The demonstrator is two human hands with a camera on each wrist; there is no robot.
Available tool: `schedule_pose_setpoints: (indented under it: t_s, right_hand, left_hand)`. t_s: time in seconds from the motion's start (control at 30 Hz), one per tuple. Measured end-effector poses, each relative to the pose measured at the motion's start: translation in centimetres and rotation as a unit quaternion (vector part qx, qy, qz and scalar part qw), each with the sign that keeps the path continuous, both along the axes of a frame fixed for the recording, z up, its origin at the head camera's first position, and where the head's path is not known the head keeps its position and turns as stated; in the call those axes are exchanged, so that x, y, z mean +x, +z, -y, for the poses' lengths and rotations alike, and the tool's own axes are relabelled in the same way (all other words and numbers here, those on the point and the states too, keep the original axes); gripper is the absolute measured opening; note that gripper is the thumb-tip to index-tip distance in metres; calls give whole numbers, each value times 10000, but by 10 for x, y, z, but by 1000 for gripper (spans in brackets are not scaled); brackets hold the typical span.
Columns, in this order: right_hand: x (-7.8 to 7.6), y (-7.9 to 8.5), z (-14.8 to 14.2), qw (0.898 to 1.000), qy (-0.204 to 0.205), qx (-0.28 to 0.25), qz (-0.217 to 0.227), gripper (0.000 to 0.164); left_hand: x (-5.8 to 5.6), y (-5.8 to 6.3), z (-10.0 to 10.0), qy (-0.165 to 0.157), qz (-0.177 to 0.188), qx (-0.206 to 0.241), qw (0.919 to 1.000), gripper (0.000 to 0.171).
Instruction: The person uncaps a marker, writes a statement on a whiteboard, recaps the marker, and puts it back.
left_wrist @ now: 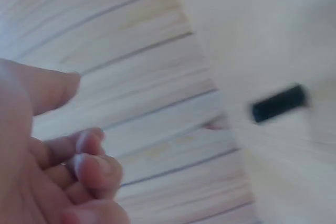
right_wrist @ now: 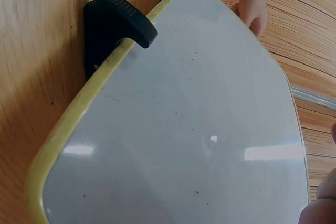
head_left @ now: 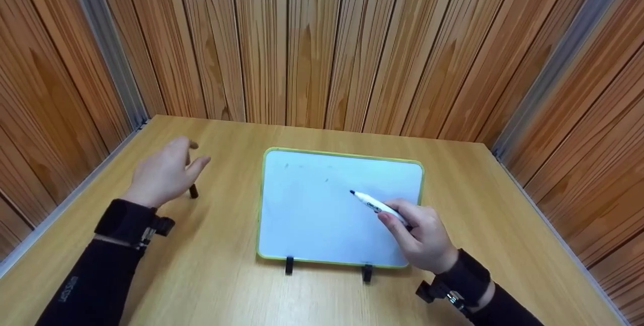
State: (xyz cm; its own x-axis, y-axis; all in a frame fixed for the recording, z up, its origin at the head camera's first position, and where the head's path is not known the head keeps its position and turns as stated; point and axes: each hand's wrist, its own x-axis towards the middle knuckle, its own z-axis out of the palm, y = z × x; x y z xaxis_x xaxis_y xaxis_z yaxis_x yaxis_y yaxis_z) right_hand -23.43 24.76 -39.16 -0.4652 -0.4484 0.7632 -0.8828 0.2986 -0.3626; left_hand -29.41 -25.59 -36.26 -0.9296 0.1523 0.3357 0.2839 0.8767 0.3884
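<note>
My right hand (head_left: 425,233) grips a white marker (head_left: 375,204) between thumb and fingers. Its dark, uncapped tip points up and left over the whiteboard (head_left: 307,205), which has a yellow-green frame and a few small dark specks. Only a bit of that hand's fingers (right_wrist: 323,203) shows at the edge of the right wrist view; the marker is out of sight there. Off to the board's left, my left hand (head_left: 163,172) hovers with loosely bent fingers and holds nothing. A short black cylinder (left_wrist: 279,103), like a marker cap, lies on the table near it.
Two black clips (head_left: 289,265) support the board's lower edge, the right one (right_wrist: 118,19) large in the right wrist view. The light wooden table (head_left: 216,286) meets wood-plank walls (head_left: 312,44) at the back and both sides, with grey metal strips at the corners.
</note>
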Motion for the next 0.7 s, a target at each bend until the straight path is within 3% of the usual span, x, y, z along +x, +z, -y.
schedule_pose_setpoints:
  t_s: [0.13,0.27,0.5,0.7]
  right_hand:
    - [-2,2,3,9999,-20,67,-116,24]
    - [-4,1,5,9998,-47,42,-214,28]
    - [-4,2,10,9998,-11,81,-166,24]
    - [-3,1,15,9996,137,126,-230,13]
  left_hand:
    - [12,13,-20,-296,-1102,169,9933,45]
    - [21,20,-43,-923,-1806,349,9786,35]
    - [35,25,-86,-2192,-2248,318,9489,43]
    - [47,19,-116,-2849,-2321,125,9300,46]
